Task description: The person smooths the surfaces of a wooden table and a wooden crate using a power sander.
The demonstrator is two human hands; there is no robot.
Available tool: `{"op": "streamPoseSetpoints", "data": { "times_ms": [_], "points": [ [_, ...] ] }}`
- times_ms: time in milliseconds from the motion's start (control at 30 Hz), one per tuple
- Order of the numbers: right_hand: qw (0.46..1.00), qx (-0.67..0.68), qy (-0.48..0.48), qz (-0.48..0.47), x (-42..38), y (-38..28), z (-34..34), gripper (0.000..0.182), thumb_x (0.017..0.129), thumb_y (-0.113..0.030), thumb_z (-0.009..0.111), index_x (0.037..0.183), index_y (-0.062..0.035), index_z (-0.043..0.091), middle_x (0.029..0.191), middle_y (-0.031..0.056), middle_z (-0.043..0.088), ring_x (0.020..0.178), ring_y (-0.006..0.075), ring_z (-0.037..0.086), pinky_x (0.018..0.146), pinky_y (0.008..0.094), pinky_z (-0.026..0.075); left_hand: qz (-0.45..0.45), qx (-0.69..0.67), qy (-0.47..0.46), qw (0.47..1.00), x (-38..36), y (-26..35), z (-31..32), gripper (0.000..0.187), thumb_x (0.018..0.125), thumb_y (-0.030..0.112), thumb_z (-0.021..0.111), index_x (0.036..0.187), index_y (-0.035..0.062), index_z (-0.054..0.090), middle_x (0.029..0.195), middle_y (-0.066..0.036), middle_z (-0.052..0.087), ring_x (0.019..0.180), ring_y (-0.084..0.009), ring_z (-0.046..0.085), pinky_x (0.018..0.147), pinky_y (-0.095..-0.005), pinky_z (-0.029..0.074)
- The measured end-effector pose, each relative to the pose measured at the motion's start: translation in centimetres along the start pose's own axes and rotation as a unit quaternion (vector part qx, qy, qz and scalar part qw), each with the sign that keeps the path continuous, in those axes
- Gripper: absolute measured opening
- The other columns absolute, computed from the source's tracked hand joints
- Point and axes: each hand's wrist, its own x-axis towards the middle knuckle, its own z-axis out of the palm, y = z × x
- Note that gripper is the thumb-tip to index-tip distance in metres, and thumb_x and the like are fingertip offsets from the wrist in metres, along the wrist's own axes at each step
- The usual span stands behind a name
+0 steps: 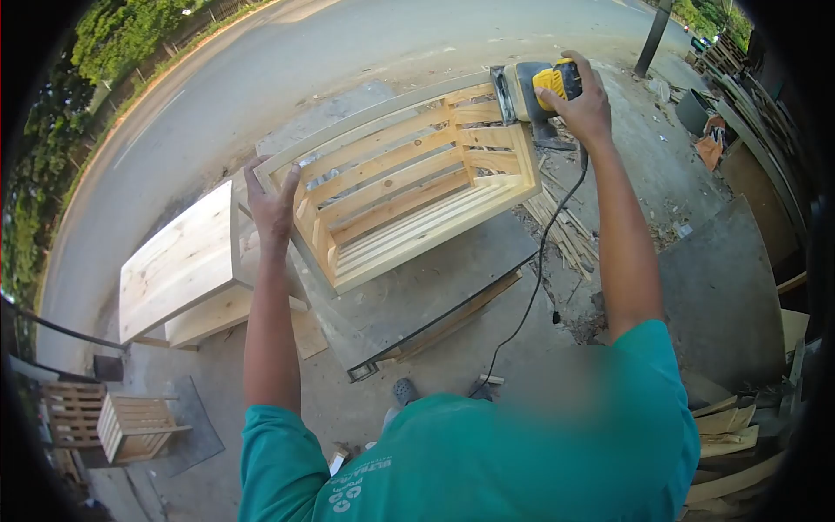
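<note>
I see the pale slatted wooden bench frame [409, 183] spanning between both hands, right hand [578, 100] gripping the yellow-and-black electric sander [544, 87] at its far end, left hand [271, 202] open, steadying the near end.

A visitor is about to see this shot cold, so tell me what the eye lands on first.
First comes the pale slatted bench, tipped on its side on a work surface in the middle. The right hand grips a yellow sander at its top right corner, with a black cord trailing down, while the left hand steadies the left end. Left of it stands a plain wooden table, beside the curving road.
</note>
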Motion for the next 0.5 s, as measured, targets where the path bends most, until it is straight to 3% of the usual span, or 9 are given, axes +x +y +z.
{"op": "streamPoseSetpoints", "data": {
  "times_ms": [133,200,300,500],
  "points": [
    [0.998,-0.007,-0.002,-0.06,2.8,-0.7,0.9,0.075,0.076,-0.043,0.082,0.14,-0.0296,0.047,0.125,0.0127,0.06,0.115,0.0342,0.063,0.094,0.048,0.053,-0.004,-0.02,0.007,1.0,0.1,0.1,0.1,0.037,0.1,0.037,0.062,0.118,0.0049,0.055,0.107,-0.009,0.062,0.102,-0.0176,0.059,0.093,-0.032,0.047],
    [0.999,-0.008,-0.015,-0.051,1.3,-0.2,0.8,0.075,0.076,-0.043,0.082,0.14,-0.0301,0.046,0.126,0.0128,0.06,0.115,0.0344,0.063,0.094,0.0483,0.053,-0.034,-0.097,-0.001,0.995,0.9,-1.0,-0.1,0.038,0.106,0.041,0.049,0.117,0.0047,0.056,0.106,-0.008,0.062,0.101,-0.0169,0.058,0.092,-0.0309,0.047],
    [0.999,0.011,-0.037,-0.026,-2.9,1.4,-0.3,0.074,0.076,-0.038,0.084,0.14,-0.0266,0.047,0.126,0.0129,0.059,0.116,0.0354,0.062,0.096,0.0482,0.051,-0.036,-0.107,0.009,0.994,1.2,-1.2,0.3,0.043,0.111,0.041,0.033,0.115,0.0043,0.057,0.105,-0.008,0.062,0.099,-0.0157,0.057,0.091,-0.0302,0.046],
    [0.998,-0.008,-0.059,0.004,-13.5,2.4,-2.5,0.072,0.075,-0.026,0.084,0.137,-0.0183,0.049,0.126,0.0137,0.057,0.116,0.0361,0.06,0.094,0.0469,0.051,-0.028,-0.147,-0.003,0.989,1.2,-1.1,0.4,0.04,0.111,0.035,0.031,0.115,0.005,0.057,0.103,-0.007,0.061,0.098,-0.0152,0.056,0.091,-0.0307,0.046]
  ]
}}
